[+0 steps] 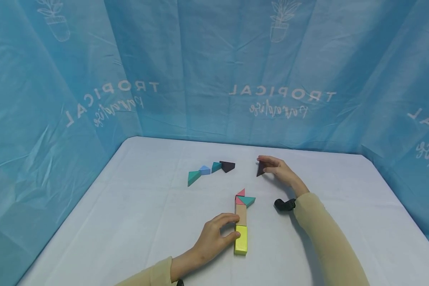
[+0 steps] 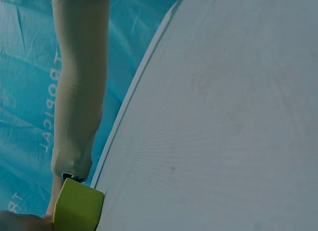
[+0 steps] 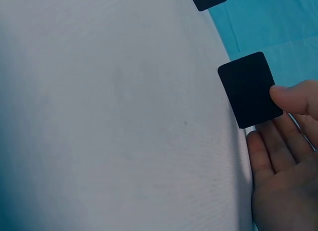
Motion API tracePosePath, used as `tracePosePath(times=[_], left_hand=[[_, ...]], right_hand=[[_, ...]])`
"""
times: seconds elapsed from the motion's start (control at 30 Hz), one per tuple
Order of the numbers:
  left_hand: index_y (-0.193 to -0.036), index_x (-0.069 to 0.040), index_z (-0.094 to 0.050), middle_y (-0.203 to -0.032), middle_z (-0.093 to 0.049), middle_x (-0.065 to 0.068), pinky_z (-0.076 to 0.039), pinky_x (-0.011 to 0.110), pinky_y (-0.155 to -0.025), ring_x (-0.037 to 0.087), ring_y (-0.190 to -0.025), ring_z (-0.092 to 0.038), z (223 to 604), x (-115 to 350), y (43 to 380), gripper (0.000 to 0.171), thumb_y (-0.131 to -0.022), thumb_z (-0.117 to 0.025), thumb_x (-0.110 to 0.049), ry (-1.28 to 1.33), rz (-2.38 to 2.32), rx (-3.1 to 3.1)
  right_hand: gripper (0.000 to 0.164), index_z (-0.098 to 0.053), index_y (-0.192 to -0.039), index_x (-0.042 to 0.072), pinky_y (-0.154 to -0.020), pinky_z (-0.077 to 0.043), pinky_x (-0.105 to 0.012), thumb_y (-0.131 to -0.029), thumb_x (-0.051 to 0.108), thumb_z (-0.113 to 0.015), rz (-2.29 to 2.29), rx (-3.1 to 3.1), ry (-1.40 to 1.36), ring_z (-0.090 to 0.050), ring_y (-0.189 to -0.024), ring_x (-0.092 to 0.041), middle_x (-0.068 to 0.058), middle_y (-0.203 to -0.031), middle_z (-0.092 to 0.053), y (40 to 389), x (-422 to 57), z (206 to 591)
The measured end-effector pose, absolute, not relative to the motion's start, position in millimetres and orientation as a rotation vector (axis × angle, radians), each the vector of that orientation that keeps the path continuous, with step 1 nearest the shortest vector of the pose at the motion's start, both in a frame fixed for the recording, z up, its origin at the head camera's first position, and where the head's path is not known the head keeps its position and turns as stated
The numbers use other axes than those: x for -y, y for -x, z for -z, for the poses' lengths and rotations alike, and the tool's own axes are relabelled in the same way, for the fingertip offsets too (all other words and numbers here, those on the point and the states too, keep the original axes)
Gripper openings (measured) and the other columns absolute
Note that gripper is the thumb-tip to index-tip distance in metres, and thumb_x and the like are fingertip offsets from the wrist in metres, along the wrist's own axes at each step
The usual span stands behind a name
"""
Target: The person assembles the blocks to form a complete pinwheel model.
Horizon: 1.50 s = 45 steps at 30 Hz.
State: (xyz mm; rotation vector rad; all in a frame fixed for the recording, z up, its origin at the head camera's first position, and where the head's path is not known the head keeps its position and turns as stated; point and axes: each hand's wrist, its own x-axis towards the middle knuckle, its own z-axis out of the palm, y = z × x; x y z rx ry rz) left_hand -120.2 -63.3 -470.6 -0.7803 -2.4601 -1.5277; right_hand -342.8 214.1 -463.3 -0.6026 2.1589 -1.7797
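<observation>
Near the far side of the table, my right hand (image 1: 279, 169) pinches a black triangular block (image 1: 260, 169) between thumb and fingers. In the right wrist view, a flat rectangular face of that black block (image 3: 248, 91) shows with the thumb against it. My left hand (image 1: 213, 237) rests beside a column of blocks, its thumb touching the yellow block (image 1: 241, 240) and its fingers at the tan block (image 1: 241, 215). Beyond the tan block lie a small pink triangle (image 1: 238, 200), a green triangle (image 1: 248, 201) and another pink triangle (image 1: 241, 192).
Left of the right hand stands a loose row: a black block (image 1: 227, 166), a teal block (image 1: 216, 167), a blue triangle (image 1: 205, 171) and a green triangle (image 1: 194, 177). A white cloth covers the table (image 1: 139, 198). Blue printed curtains (image 1: 207, 71) hang around it.
</observation>
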Motion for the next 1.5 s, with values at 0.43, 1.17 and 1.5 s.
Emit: tracePosePath(times=[0.43,1.17,1.5], left_hand=[[-0.117,-0.006,-0.063,-0.118,-0.061,-0.003,-0.044,0.032,-0.098,0.012,-0.114,-0.054,470,63,120,0.038,-0.082,-0.074,-0.016,0.769,1.517,2.480],[-0.117,-0.007,-0.063,-0.118,-0.061,-0.004,-0.043,0.032,-0.098,0.012,-0.114,-0.054,469,62,119,0.037,-0.084,-0.073,-0.018,0.767,1.526,2.503],[-0.115,-0.007,-0.064,-0.116,-0.062,-0.002,-0.044,0.031,-0.097,0.012,-0.112,-0.055,471,63,121,0.036,-0.082,-0.075,-0.016,0.788,1.510,2.457]], right_hand=[[0.052,-0.044,-0.139,0.000,-0.110,-0.026,-0.045,-0.090,0.004,-0.062,1.768,-2.242,0.546,-0.037,-0.132,-0.027,-0.015,-0.142,-0.043,342,-213,465],[0.056,-0.048,-0.137,0.005,-0.107,-0.031,-0.043,-0.087,0.016,-0.069,1.718,-2.280,0.507,-0.043,-0.128,-0.018,-0.007,-0.138,-0.049,336,-205,440],[0.051,-0.048,-0.136,0.000,-0.106,-0.033,-0.045,-0.089,0.010,-0.066,1.694,-2.210,0.604,-0.044,-0.127,-0.025,-0.012,-0.137,-0.049,299,-179,423]])
